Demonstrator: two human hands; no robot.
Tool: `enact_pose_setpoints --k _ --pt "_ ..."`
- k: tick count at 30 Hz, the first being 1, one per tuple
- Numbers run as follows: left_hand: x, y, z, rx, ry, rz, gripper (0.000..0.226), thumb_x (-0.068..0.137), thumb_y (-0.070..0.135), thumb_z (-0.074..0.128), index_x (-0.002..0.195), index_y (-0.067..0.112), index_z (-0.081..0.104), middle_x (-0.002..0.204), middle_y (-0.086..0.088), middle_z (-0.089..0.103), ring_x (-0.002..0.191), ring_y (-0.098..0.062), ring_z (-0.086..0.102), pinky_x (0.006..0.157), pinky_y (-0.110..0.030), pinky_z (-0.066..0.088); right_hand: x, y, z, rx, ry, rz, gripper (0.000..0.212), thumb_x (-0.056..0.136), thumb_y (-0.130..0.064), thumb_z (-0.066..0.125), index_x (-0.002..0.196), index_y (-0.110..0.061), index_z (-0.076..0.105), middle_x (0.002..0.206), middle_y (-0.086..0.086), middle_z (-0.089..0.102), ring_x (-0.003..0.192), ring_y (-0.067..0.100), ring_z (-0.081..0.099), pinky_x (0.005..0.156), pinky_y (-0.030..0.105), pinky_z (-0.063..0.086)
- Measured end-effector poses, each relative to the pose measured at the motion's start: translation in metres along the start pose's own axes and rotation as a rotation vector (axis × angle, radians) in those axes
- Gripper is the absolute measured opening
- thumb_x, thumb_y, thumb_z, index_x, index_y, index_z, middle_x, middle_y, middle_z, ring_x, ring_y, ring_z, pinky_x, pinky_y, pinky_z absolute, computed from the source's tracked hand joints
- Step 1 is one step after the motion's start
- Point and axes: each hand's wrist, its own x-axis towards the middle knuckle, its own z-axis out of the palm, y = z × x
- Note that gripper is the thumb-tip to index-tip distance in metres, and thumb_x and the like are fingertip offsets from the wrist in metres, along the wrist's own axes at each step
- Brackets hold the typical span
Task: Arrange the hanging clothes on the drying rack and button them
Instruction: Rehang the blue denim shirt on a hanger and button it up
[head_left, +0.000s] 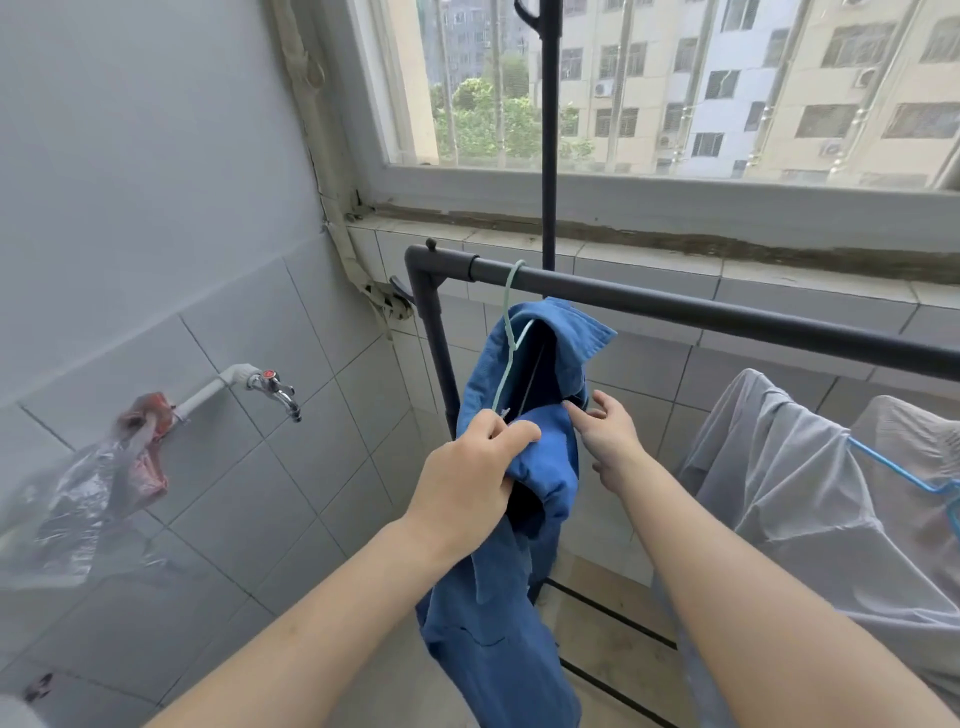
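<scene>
blue shirt (548, 457), centre frame, on green hanger (506, 307) over drying rack rail (675, 306). my left grip (467, 478) bunches its front; right grip (615, 441) slack-fingered at its edge. step: straightening. next: i'd locate buttons.

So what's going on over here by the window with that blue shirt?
A person is sorting out a blue shirt that hangs on a pale green hanger from the black drying rack. The left hand grips one front edge, and the right hand reaches with straight fingers to the other. The front looks open, not yet buttoned. A pale grey garment hangs to the right.
</scene>
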Motion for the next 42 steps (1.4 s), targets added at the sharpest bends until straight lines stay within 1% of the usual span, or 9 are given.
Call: enact_pose_setpoints --k 6,11,16,21,25,28,32,36,42 --pt "0.001 -0.017 -0.012 0.037 0.041 -0.114 0.024 0.075 -0.002 0.045 0.086 0.019 0.041 0.083 -0.001 0.05 0.066 -0.027 0.046 0.055 -0.034 0.039 0.004 -0.002 0.003 -0.04 0.145 -0.101 0.013 0.088 -0.012 0.051 0.077 -0.011 0.057 0.07 0.002 0.053 0.065 0.018 0.043 0.055 0.029 0.039" --pt "0.016 0.003 0.007 -0.27 0.228 -0.309 0.033 0.064 -0.012 0.04 0.064 0.02 0.032 0.064 0.005 0.038 0.058 -0.012 0.033 0.05 -0.023 0.025 -0.038 0.018 -0.02 0.048 0.231 -0.092 0.011 0.091 -0.017 0.043 0.083 -0.012 0.05 0.083 0.008 0.055 0.074 0.022 0.05 0.069 0.044 0.052" --pt "0.029 0.045 0.044 -0.448 0.189 -0.262 0.023 0.075 -0.007 0.049 0.084 0.014 0.048 0.087 0.0 0.047 0.068 -0.008 0.041 0.062 -0.011 0.035 -0.092 0.041 -0.039 -0.047 0.309 -0.328 0.016 0.085 -0.013 0.055 0.081 -0.028 0.054 0.07 -0.005 0.06 0.065 0.011 0.054 0.06 0.026 0.044" --pt "0.036 0.057 0.054 -0.658 -0.157 -0.216 0.036 0.077 -0.004 0.047 0.109 0.013 0.052 0.112 -0.002 0.054 0.104 -0.016 0.052 0.09 -0.027 0.045 -0.123 0.048 -0.037 -0.023 0.296 -0.392 0.043 0.08 -0.012 0.059 0.092 -0.052 0.05 0.075 -0.021 0.062 0.064 -0.001 0.056 0.057 0.01 0.045" --pt "0.03 0.049 0.051 -0.743 -0.421 -0.085 0.072 0.081 0.007 0.047 0.146 0.024 0.019 0.152 0.002 0.024 0.141 -0.012 0.02 0.114 -0.033 0.024 -0.125 0.044 -0.04 0.064 0.281 -0.394 0.047 0.082 -0.006 0.057 0.102 -0.048 0.051 0.087 -0.018 0.067 0.081 -0.003 0.062 0.065 0.009 0.047" --pt "0.023 0.034 0.056 -0.387 -0.425 0.054 0.078 0.087 0.025 0.048 0.15 0.024 0.003 0.158 0.005 0.001 0.143 -0.012 0.012 0.115 -0.028 0.02 -0.125 0.041 -0.04 0.104 0.255 -0.4 0.044 0.086 -0.001 0.051 0.121 -0.028 0.051 0.103 -0.015 0.066 0.096 -0.003 0.062 0.074 0.011 0.049" --pt "0.016 0.03 0.057 0.071 0.07 0.141 0.052 0.076 0.013 0.069 0.125 0.019 0.057 0.117 -0.012 0.056 0.092 -0.027 0.059 0.072 -0.033 0.049 -0.131 0.035 -0.035 0.056 0.258 -0.446 0.039 0.088 -0.007 0.055 0.115 -0.035 0.051 0.095 -0.02 0.068 0.09 -0.004 0.063 0.071 0.008 0.046" --pt "0.014 0.034 0.062 0.168 0.179 0.096 0.037 0.057 0.008 0.082 0.092 0.015 0.068 0.063 -0.001 0.057 0.045 -0.02 0.055 0.038 -0.022 0.031 -0.14 0.027 -0.027 -0.099 0.284 -0.542 0.041 0.085 -0.012 0.062 0.099 -0.048 0.046 0.085 -0.038 0.061 0.081 -0.014 0.058 0.067 0.0 0.04" --pt "-0.001 0.034 0.086 -0.02 -0.114 0.069 0.058 0.09 0.024 0.043 0.145 0.018 0.026 0.128 0.003 0.053 0.116 -0.017 0.051 0.089 -0.028 0.041 -0.142 0.034 -0.029 -0.166 0.354 -0.53 0.046 0.085 -0.015 0.065 0.128 -0.021 0.05 0.086 -0.024 0.058 0.085 -0.014 0.054 0.071 0.0 0.04"
